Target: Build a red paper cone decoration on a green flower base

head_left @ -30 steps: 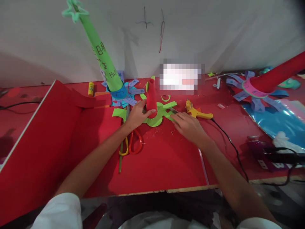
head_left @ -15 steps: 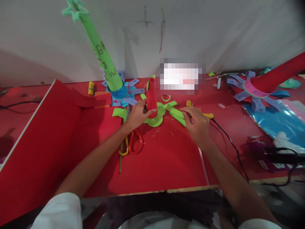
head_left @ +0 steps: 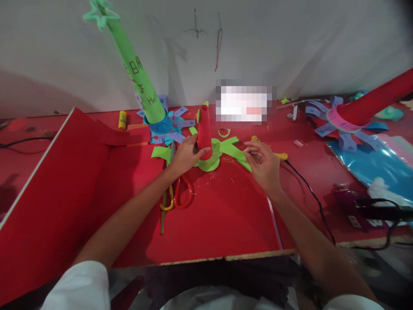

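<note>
My left hand [head_left: 187, 156] is wrapped round the lower part of a small upright red paper tube [head_left: 204, 133]. That tube stands on a green paper base [head_left: 209, 163] shaped like petals, with green strips spreading from it. One green paper strip [head_left: 237, 154] runs right and ends beside my right hand [head_left: 263, 165]. The fingers of my right hand are loosely curled and apart, with nothing visible in them. Under my left forearm lie scissors [head_left: 183, 193] with red and yellow handles, partly hidden. Behind my right hand rests a yellow-handled corded tool [head_left: 280, 156], mostly covered.
A tall green paper tube [head_left: 138, 82] with a star top stands behind at left, near a glue stick [head_left: 122, 120]. A red tube [head_left: 374, 101] leans at right, beside blue plastic film [head_left: 361, 165]. A red board [head_left: 48, 193] rises at left. A black cable [head_left: 311, 196] crosses the right side.
My right hand has loosened its pinch on the green strip and its fingers have spread. The strip, folded double before, now lies out straighter. My left hand stays on the red tube.
</note>
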`<state>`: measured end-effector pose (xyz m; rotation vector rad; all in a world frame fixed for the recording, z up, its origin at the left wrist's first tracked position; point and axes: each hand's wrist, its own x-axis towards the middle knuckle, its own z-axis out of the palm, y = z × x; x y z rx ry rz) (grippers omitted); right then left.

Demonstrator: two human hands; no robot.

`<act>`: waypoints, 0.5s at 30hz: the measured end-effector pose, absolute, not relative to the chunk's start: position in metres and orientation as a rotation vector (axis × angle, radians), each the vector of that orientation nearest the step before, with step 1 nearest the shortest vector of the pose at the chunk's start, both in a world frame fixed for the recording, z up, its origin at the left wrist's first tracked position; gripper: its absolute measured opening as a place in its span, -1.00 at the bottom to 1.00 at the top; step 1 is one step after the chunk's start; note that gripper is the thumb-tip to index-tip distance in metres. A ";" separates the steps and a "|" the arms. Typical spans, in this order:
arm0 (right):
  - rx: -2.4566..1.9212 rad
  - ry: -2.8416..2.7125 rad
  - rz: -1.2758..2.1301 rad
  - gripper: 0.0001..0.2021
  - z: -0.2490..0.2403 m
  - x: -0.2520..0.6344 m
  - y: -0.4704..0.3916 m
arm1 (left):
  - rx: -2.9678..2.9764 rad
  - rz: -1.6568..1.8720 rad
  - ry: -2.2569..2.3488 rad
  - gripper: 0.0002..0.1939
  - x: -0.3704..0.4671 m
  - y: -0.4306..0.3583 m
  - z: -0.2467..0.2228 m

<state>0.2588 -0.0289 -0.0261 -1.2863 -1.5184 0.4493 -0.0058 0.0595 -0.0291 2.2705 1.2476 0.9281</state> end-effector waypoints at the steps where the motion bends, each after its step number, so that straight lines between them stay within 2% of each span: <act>1: -1.290 -1.525 0.443 -0.80 -0.026 0.259 -0.029 | 2.271 0.925 1.246 -0.52 -0.006 0.059 -0.028; 6: -1.317 -1.530 0.365 -0.84 -0.021 0.257 -0.030 | 2.225 1.109 1.258 -0.47 -0.006 0.049 -0.018; 12: -1.236 -1.463 0.487 -0.83 -0.018 0.256 -0.030 | 2.157 1.545 1.252 -0.67 -0.008 0.028 -0.009; 15: -1.214 -1.452 0.562 -0.82 -0.019 0.255 -0.030 | 2.188 1.536 1.172 -0.75 0.004 0.011 -0.005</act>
